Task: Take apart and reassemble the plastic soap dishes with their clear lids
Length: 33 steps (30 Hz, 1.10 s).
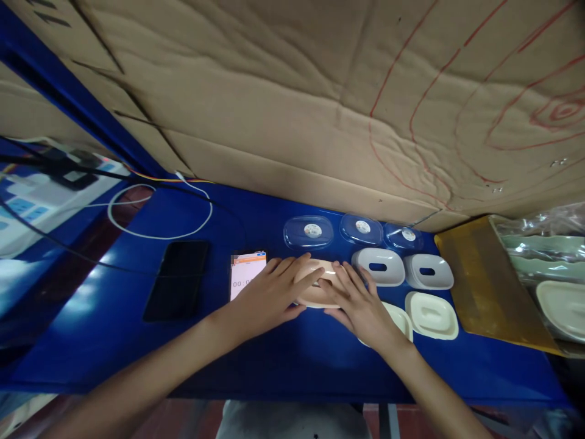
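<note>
Between my two hands is a peach-coloured oval plastic soap dish (316,297) with a slot in its top. My left hand (274,286) grips its left side, fingers laid over the top and thumb at the near edge. From the right, my right hand (359,299) holds the other end the same way. Just right of that hand stand two white slotted dish parts (388,277) (439,280). Nearer to me lie a cream tray (432,316) and another cream tray (402,318), partly hidden by my right hand. Clear lids with round stickers (299,235) (354,235) (395,241) lie behind.
Left of my hands, a phone (242,268) shows a timer, and a dark phone-like slab (176,280) lies farther left. A white cable (159,236) loops near a power strip (27,213). Cardboard (274,122) walls the back; an open box (493,286) holds more dishes at right.
</note>
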{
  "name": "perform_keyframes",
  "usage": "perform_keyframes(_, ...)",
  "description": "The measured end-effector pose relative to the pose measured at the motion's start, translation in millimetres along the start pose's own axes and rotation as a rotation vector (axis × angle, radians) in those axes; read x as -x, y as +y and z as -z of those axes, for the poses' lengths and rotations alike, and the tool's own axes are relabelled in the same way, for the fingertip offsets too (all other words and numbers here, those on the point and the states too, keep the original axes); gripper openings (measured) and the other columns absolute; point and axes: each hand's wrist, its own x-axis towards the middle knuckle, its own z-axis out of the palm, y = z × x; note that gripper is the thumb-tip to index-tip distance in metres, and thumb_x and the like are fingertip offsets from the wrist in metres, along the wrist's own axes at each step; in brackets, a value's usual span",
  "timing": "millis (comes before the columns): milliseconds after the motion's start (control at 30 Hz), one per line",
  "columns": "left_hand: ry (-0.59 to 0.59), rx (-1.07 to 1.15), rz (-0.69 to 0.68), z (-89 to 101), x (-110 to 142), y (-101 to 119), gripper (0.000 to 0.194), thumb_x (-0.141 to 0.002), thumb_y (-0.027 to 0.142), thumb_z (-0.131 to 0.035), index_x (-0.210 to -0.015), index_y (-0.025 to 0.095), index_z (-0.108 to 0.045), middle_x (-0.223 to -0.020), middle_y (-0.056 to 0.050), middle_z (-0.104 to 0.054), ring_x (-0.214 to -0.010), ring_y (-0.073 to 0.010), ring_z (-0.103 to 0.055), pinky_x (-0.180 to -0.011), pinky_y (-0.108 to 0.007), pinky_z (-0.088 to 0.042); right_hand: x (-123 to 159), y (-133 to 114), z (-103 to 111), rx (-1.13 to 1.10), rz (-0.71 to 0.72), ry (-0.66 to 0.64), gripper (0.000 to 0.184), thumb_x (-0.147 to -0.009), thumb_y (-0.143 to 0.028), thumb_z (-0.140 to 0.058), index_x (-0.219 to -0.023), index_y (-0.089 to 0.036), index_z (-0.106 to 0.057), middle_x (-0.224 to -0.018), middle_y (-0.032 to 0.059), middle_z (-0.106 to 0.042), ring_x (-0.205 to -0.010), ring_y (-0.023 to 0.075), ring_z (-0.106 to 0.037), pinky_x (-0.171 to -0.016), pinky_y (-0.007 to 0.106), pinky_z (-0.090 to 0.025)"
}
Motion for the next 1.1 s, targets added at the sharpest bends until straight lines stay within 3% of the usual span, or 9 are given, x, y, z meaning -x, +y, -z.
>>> perform_keyframes(300, 0.044, -0.167, 0.010, -6.7, 8.8, 4.3, 0.082, -0.096, 0.043, -0.076, -0.165, 0.025, -0.036, -0.167, -0.019, -0.044, -0.132, -0.0364, -0.060, -0.107, -0.051, -0.044, -8.4, 3.7, -1.9, 0.108, 0.121, 0.014, 0.064, -0.105, -0.041, -0.063, -0.163, -0.024, -0.043, -0.177, 0.0130, -0.027, -0.161, 0.0404, -0.031, -0.122, 0.064, -0.038)
perform_keyframes(533, 0.020, -0.139, 0.038, -5.9, 10.4, 2.3, 0.069, -0.098, 0.053, -0.071, -0.156, 0.021, -0.051, -0.169, -0.021, -0.040, -0.133, -0.0366, -0.060, -0.111, -0.053, -0.043, -10.6, 5.4, 1.0, 0.117, 0.116, -0.023, 0.077, -0.104, -0.044, -0.064, -0.170, -0.029, -0.027, -0.178, 0.0090, -0.023, -0.162, 0.0384, -0.027, -0.124, 0.063, -0.037)
perform_keyframes(900, 0.000, -0.127, 0.021, -8.0, 9.9, 3.4, 0.059, -0.099, 0.037, -0.073, -0.151, 0.019, -0.052, -0.161, -0.022, -0.050, -0.130, -0.0392, -0.063, -0.107, -0.053, -0.044, -7.8, -1.8, -4.8, 0.083, 0.115, 0.015, 0.071, -0.103, -0.036, -0.065, -0.167, -0.027, -0.036, -0.176, 0.0090, -0.029, -0.163, 0.0409, -0.024, -0.123, 0.065, -0.039)
perform_keyframes(1100, -0.040, -0.099, 0.056, -3.7, 9.4, 3.7, 0.056, -0.096, 0.032, -0.075, -0.148, 0.019, -0.055, -0.162, -0.022, -0.049, -0.128, -0.0396, -0.063, -0.106, -0.055, -0.045, -32.8, 30.4, 11.1, -0.097, 0.125, 0.053, 0.058, -0.110, -0.034, -0.051, -0.166, -0.028, -0.037, -0.168, 0.0109, -0.046, -0.156, 0.0288, -0.043, -0.125, 0.056, -0.039)
